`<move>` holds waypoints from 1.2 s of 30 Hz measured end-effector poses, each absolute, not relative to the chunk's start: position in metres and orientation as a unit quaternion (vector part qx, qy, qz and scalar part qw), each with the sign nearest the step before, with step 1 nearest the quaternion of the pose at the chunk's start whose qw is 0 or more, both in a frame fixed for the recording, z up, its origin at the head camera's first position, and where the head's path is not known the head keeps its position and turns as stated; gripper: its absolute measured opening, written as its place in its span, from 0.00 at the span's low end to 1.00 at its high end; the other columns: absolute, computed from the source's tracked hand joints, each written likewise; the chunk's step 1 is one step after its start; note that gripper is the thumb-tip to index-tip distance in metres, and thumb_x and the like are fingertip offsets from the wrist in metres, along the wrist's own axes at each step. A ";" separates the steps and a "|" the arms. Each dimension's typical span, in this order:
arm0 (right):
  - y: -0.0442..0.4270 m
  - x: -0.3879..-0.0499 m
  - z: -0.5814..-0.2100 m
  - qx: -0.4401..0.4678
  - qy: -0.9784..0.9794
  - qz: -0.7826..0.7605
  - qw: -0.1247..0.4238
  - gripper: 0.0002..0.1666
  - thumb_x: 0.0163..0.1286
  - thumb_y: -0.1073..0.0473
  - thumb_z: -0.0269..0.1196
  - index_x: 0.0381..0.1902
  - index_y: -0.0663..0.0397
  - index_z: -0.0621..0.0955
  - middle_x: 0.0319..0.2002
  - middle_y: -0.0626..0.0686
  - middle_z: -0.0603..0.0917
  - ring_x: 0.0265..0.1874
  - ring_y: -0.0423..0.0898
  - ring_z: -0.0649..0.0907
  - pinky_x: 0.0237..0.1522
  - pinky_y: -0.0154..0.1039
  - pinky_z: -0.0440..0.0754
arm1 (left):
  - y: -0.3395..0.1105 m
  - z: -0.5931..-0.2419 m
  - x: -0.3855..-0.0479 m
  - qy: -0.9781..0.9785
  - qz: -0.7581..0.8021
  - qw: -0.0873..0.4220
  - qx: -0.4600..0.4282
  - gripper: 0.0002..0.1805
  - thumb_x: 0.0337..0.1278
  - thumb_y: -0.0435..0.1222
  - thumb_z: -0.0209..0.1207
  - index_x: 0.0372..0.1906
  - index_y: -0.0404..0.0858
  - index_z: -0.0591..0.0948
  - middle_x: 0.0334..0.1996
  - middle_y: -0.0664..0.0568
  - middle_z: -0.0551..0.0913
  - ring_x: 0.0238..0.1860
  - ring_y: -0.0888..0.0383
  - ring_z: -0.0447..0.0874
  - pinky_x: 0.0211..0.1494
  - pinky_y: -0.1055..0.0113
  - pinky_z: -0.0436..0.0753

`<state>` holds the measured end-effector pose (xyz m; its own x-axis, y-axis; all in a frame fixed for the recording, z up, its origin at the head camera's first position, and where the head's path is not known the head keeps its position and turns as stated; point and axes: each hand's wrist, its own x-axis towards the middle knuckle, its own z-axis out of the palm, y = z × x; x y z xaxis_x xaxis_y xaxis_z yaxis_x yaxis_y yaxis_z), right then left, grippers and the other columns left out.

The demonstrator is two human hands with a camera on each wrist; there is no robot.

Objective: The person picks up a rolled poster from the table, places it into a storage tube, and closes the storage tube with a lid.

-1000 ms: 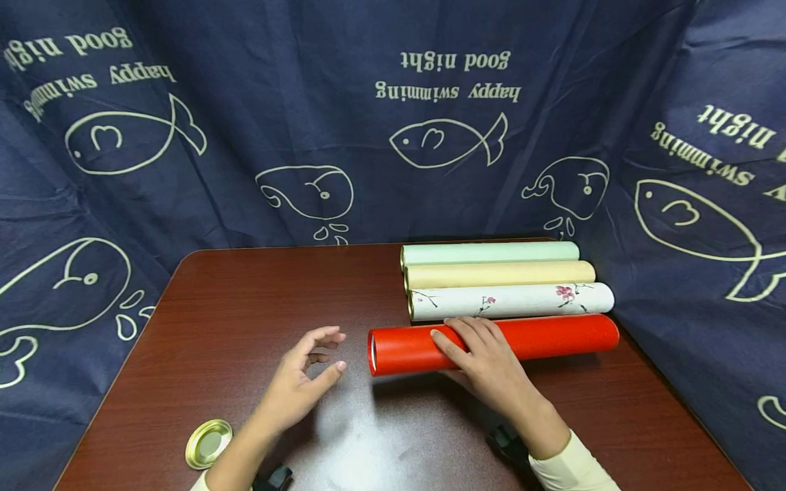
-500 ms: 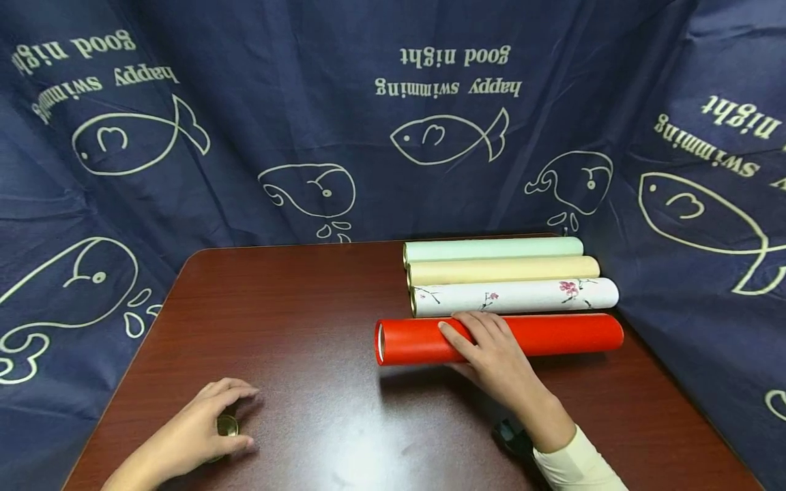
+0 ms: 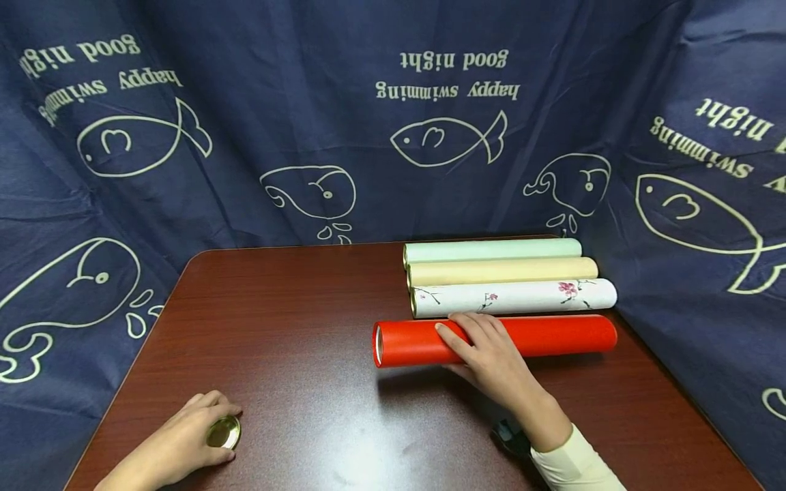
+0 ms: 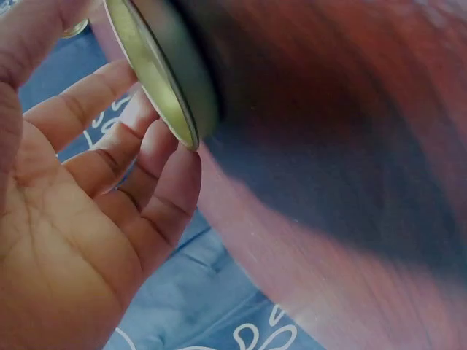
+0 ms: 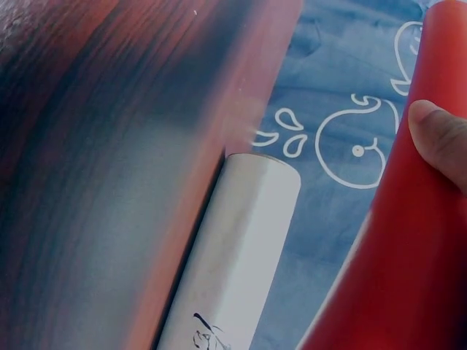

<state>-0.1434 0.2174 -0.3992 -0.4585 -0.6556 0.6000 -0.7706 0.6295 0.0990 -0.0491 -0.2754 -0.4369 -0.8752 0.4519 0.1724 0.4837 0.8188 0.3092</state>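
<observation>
My left hand [image 3: 190, 433], at the lower left of the table, grips a round gold metal lid [image 3: 224, 432] between thumb and fingers. In the left wrist view the fingertips touch the rim of the lid [image 4: 162, 80], which is tilted on edge. With my right hand [image 3: 494, 358] I hold a red cardboard tube [image 3: 552, 334] around its middle, slightly raised above the table with a shadow under it. The tube's left end is uncapped and shows a pale inner edge. In the right wrist view my thumb lies along the red tube [image 5: 408, 270].
Behind the red tube lie three more tubes side by side: a white one with blossoms [image 3: 522, 298], a cream one [image 3: 503, 272] and a mint green one [image 3: 491, 251]. A dark blue printed cloth [image 3: 295, 123] hangs around the brown table [image 3: 276, 327].
My left hand has moved left and down from near the red tube's end to the lid and now grips it. My right hand keeps its hold on the tube, nearly unmoved.
</observation>
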 end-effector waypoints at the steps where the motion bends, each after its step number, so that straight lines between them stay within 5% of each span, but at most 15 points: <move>1: 0.217 -0.144 -0.400 0.421 -0.848 0.094 0.307 0.43 0.46 0.55 0.79 0.62 0.53 0.77 0.56 0.63 0.78 0.53 0.64 0.78 0.55 0.59 0.73 | -0.274 -0.436 -0.050 -0.952 -0.177 0.044 -0.245 0.29 0.25 0.43 0.80 0.43 0.41 0.85 0.38 0.69 0.73 0.40 0.63 0.72 0.40 0.63 0.77; 7: 0.217 -0.144 -0.402 0.426 -0.846 0.095 0.308 0.42 0.48 0.53 0.78 0.62 0.53 0.76 0.56 0.63 0.78 0.53 0.63 0.78 0.55 0.59 0.73 | -0.251 -0.425 -0.065 -0.920 -0.265 0.065 -0.281 0.27 0.33 0.39 0.79 0.46 0.40 0.85 0.41 0.65 0.76 0.41 0.65 0.75 0.41 0.65 0.79; 12: 0.216 -0.143 -0.403 0.430 -0.844 0.093 0.307 0.42 0.49 0.52 0.78 0.63 0.52 0.77 0.56 0.62 0.78 0.54 0.63 0.77 0.55 0.58 0.73 | -0.209 -0.413 -0.082 -0.856 -0.428 0.052 -0.285 0.27 0.45 0.33 0.76 0.55 0.38 0.81 0.49 0.54 0.77 0.42 0.62 0.78 0.42 0.65 0.82; 18: 0.211 -0.146 -0.404 0.441 -0.840 0.093 0.301 0.41 0.51 0.52 0.77 0.63 0.52 0.76 0.56 0.62 0.79 0.53 0.62 0.77 0.55 0.58 0.73 | -0.153 -0.406 -0.099 -0.762 -0.586 0.050 -0.270 0.30 0.48 0.26 0.73 0.60 0.36 0.79 0.54 0.40 0.76 0.51 0.57 0.78 0.49 0.63 0.83; 30: 0.201 -0.140 -0.408 0.441 -0.842 0.093 0.298 0.44 0.48 0.51 0.78 0.64 0.50 0.75 0.56 0.61 0.79 0.53 0.63 0.78 0.55 0.59 0.74 | -0.111 -0.405 -0.111 -0.715 -0.645 0.047 -0.266 0.30 0.48 0.23 0.71 0.60 0.30 0.77 0.56 0.40 0.73 0.55 0.55 0.75 0.53 0.60 0.83; 36: 0.202 -0.139 -0.410 0.450 -0.831 0.110 0.309 0.33 0.63 0.46 0.69 0.63 0.51 0.77 0.56 0.61 0.79 0.51 0.64 0.78 0.53 0.59 0.74 | -0.103 -0.405 -0.107 -0.711 -0.651 0.040 -0.262 0.31 0.49 0.24 0.71 0.62 0.29 0.76 0.58 0.40 0.72 0.57 0.50 0.76 0.56 0.57 0.81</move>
<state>-0.1392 0.2017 -0.4095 -0.4043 -0.6793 0.6125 -0.8152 0.5713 0.0955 -0.1066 -0.1031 -0.4053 -0.8599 0.3207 0.3971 0.4238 0.0151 0.9056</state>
